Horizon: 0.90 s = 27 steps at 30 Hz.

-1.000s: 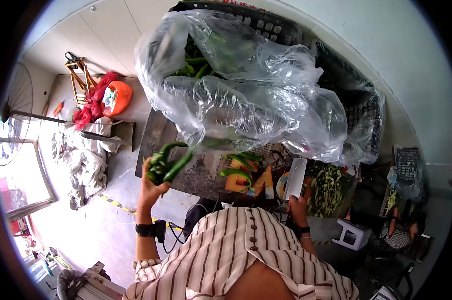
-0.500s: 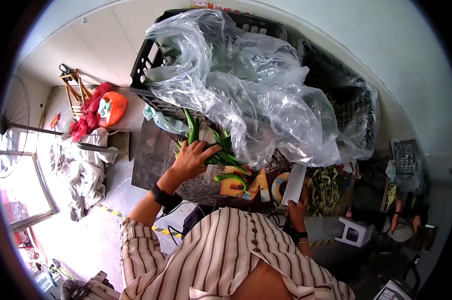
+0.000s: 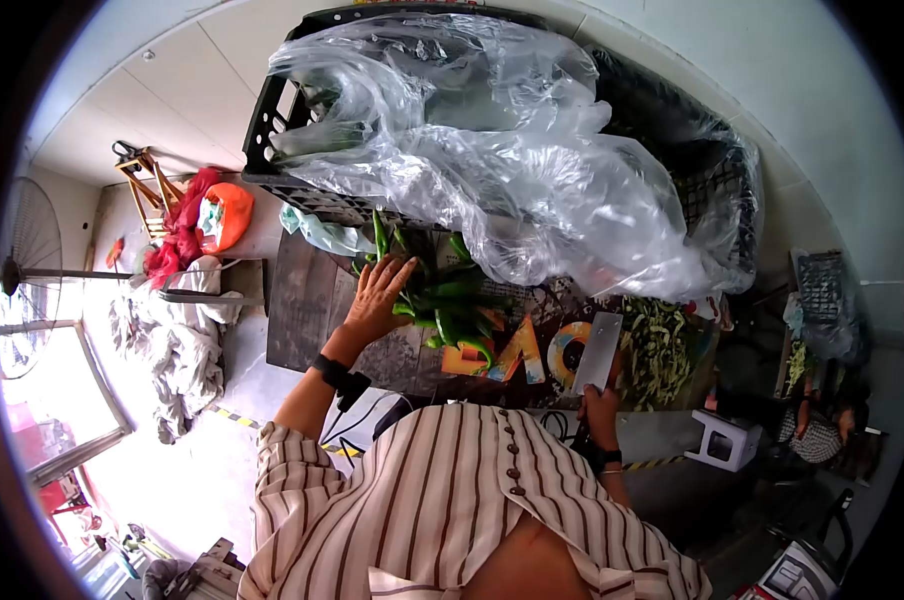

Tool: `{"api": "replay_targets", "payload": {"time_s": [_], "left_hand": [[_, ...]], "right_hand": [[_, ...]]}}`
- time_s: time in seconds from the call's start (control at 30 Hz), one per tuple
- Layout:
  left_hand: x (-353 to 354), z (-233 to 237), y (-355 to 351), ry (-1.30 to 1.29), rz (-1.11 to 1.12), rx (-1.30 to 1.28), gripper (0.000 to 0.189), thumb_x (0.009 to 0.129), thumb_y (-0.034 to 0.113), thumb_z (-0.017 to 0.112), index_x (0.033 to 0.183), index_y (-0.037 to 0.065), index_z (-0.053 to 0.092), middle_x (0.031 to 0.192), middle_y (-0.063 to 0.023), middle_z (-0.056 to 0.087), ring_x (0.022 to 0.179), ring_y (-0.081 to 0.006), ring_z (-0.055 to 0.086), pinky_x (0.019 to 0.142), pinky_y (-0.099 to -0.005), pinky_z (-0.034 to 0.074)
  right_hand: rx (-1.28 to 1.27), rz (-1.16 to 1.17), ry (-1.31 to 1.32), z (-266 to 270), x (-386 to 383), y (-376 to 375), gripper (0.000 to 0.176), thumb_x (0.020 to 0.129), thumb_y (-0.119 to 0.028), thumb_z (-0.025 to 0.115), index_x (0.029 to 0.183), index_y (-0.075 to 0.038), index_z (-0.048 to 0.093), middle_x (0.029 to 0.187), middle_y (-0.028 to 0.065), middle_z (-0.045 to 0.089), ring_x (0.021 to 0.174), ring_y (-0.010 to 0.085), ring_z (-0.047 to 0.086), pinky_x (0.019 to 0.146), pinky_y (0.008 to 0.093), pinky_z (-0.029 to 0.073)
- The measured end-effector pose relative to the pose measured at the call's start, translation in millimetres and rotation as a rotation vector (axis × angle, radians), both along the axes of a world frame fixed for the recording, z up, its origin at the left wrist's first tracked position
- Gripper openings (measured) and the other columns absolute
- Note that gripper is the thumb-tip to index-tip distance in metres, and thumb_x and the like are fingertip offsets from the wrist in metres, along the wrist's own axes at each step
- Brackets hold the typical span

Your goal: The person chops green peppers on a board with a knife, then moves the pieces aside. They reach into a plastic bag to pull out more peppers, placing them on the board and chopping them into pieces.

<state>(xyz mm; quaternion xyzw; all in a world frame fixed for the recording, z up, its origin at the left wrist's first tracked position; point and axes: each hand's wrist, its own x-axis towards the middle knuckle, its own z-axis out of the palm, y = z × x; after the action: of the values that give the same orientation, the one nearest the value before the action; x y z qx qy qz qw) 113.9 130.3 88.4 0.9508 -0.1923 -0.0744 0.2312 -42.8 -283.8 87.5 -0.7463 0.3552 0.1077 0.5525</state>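
Observation:
A pile of long green peppers [image 3: 454, 298] lies on the dark wooden table [image 3: 302, 310]. At the pile's left side rests my left hand [image 3: 378, 292], open, its fingers stretched out and touching the peppers. My right hand [image 3: 600, 408] is closed around the handle of a cleaver [image 3: 599, 345], whose broad blade points away from me over the table. Just right of the blade is a heap of sliced green peppers [image 3: 660, 350]. Large orange and yellow letters [image 3: 517, 350] show on the board between the whole peppers and the cleaver.
Behind the table stands a black crate [image 3: 272, 120] draped with a clear plastic bag [image 3: 532, 170]; another black crate [image 3: 717, 200] adjoins it on the right. A white stool [image 3: 727, 440] is on the floor at right. Another person's hand [image 3: 804, 412] shows farther right.
My left hand has gone from curled over the peppers to flat and spread, and the peppers now lie in a looser pile on its right. My right hand still holds the cleaver.

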Motion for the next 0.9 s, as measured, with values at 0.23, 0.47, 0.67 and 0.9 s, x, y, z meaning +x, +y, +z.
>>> {"api": "replay_targets", "payload": {"time_s": [0.23, 0.47, 0.67, 0.9], "left_hand": [[-17.0, 0.0, 13.5, -0.07, 0.096, -0.217, 0.079, 0.064, 0.014, 0.071, 0.134, 0.01, 0.035, 0.128, -0.0131, 0.043, 0.12, -0.0318, 0.037, 0.101, -0.0386, 0.032], [18.9, 5.8, 9.6, -0.267, 0.121, -0.252, 0.034, 0.074, 0.001, 0.056, 0.108, 0.004, 0.058, 0.102, -0.0121, 0.058, 0.095, -0.0308, 0.051, 0.084, -0.0377, 0.042], [65.4, 8.9, -6.9, -0.306, -0.028, -0.083, 0.04, 0.07, -0.001, 0.053, 0.108, 0.007, 0.059, 0.107, -0.0087, 0.057, 0.103, -0.0261, 0.049, 0.087, -0.0367, 0.04], [67.0, -26.9, 17.2, -0.25, -0.077, 0.132, 0.043, 0.065, 0.002, 0.056, 0.105, 0.013, 0.061, 0.104, -0.0074, 0.058, 0.107, -0.0251, 0.048, 0.091, -0.0391, 0.035]], "right_hand": [[0.021, 0.006, -0.014, 1.9, 2.3, -1.0, 0.023, 0.085, -0.016, 0.052, 0.068, -0.003, 0.043, 0.053, 0.0034, 0.045, 0.038, 0.0143, 0.045, 0.041, 0.0309, 0.039], [0.031, 0.008, 0.003, -0.2, 1.1, -2.1, 0.018, 0.085, -0.015, 0.052, 0.074, -0.002, 0.045, 0.055, 0.003, 0.045, 0.04, 0.0132, 0.045, 0.04, 0.03, 0.039], [0.029, -0.007, -0.027, 8.4, -2.8, -1.1, 0.02, 0.085, -0.014, 0.051, 0.07, -0.003, 0.045, 0.054, 0.003, 0.046, 0.04, 0.0124, 0.044, 0.041, 0.0302, 0.04], [0.04, -0.014, 0.042, 7.3, -17.5, -7.3, 0.024, 0.087, -0.016, 0.052, 0.066, -0.004, 0.045, 0.051, 0.0028, 0.046, 0.04, 0.0122, 0.046, 0.041, 0.0303, 0.04]]}}
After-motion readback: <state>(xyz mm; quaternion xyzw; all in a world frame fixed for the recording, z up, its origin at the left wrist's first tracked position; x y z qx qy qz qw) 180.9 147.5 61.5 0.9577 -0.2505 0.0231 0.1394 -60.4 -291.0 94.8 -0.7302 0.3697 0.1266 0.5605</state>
